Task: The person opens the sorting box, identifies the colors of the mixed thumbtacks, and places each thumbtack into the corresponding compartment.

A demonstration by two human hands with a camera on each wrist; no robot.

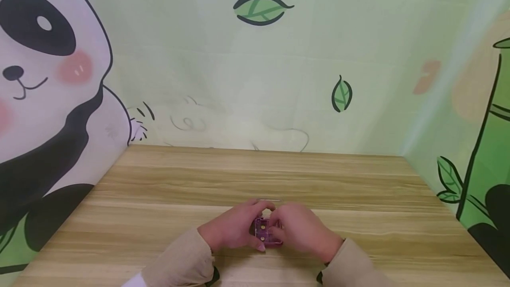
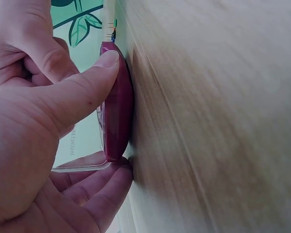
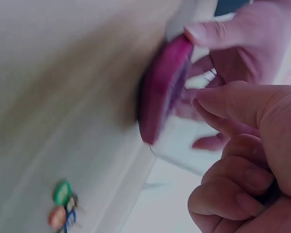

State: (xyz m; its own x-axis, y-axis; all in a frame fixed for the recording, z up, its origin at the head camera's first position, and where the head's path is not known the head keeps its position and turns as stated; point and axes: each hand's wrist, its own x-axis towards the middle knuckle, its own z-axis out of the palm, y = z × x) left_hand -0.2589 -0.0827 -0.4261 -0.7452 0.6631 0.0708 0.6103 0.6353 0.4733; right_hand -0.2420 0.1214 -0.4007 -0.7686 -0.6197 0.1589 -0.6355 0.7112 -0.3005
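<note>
A small purple case (image 1: 263,229) with its clear lid raised lies on the table between both hands, and small yellowish bits show in its compartments. My left hand (image 1: 235,227) holds the case by its edges; in the left wrist view the thumb presses along the purple side (image 2: 119,111) and the fingers lie by the lid's end. My right hand (image 1: 304,229) bends over the case, thumb and forefinger tips down at the right compartments. In the right wrist view its other fingers (image 3: 233,189) are curled in. I cannot tell whether its fingertips pinch anything.
Small green, orange and blue pieces (image 3: 64,206) lie together on the wooden table (image 1: 159,220), beyond the case in the right wrist view. A printed cloth wall (image 1: 199,56) with a panda and leaves stands behind the table and along its sides.
</note>
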